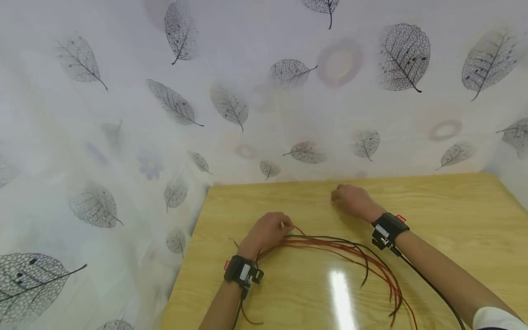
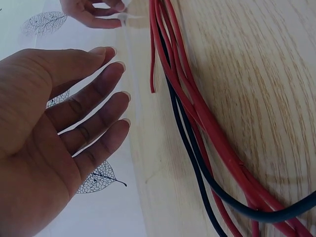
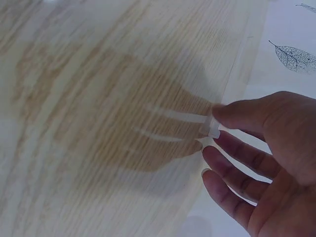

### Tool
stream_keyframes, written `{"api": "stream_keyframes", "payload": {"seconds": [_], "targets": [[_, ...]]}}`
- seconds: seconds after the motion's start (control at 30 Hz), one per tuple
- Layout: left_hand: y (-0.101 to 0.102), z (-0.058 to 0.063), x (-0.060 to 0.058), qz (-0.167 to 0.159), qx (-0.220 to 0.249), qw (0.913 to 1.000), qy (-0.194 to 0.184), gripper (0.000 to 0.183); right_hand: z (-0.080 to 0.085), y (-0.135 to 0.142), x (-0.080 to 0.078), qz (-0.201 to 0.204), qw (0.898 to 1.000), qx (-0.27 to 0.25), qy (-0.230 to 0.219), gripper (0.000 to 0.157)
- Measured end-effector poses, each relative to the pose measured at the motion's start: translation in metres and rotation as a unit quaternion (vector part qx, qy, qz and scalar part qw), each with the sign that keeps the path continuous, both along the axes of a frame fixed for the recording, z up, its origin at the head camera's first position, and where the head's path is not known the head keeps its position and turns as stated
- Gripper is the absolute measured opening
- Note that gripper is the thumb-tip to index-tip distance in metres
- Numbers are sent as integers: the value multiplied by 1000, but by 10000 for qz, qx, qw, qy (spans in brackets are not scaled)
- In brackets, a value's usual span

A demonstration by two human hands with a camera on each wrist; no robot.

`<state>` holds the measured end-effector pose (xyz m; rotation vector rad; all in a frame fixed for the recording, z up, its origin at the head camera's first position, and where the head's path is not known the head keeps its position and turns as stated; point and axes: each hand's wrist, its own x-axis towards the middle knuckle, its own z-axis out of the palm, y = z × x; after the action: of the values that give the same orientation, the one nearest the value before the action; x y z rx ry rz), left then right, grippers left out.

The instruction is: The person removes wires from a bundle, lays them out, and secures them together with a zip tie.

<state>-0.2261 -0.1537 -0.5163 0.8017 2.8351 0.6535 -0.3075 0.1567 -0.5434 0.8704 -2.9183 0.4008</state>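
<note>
A bundle of thin red wires [image 1: 354,250] and black wires [image 1: 387,268] lies in a curve across the wooden table. My left hand [image 1: 268,230] hovers beside the bundle's left part. In the left wrist view its fingers [image 2: 106,111] are loosely bent and spread, holding nothing, with the red wires [image 2: 210,128] to their right. Farther right and back, my right hand [image 1: 354,200] pinches the end of a thin, translucent white cable tie [image 3: 214,133] between thumb and index finger. The tie's strap [image 2: 132,64] extends from those fingertips toward the left hand.
The wooden table [image 1: 445,220] meets a pale, leaf-printed sheet [image 1: 255,146] at the back and left. A loose wire end [image 1: 251,322] curls near the left forearm. Black wrist cameras [image 1: 389,229] with cables sit on both wrists.
</note>
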Motion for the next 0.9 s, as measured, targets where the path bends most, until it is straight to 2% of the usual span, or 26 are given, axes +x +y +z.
{"api": "stream_keyframes", "payload": {"seconds": [0.07,0.23,0.4,0.5,0.7,0.9], "targets": [[1,1,0,-19,1,10000,9,14,0,2,2,17,9999,89,125,7],[6,3,1,-113,41,9999,15,14,-2,5,10,155,9995,83,277,13],[11,4,2,-247,131,9996,67,13,-1,4,24,79,9998,-161,46,8],[16,3,3,-320,156,9993,128,12,2,0,38,68,9996,-239,-153,7],[28,2,4,-420,132,9982,403,15,16,-12,69,376,9965,-604,-447,7],[40,6,1,-367,221,9977,523,19,30,-19,88,607,9902,-1071,-653,6]]}}
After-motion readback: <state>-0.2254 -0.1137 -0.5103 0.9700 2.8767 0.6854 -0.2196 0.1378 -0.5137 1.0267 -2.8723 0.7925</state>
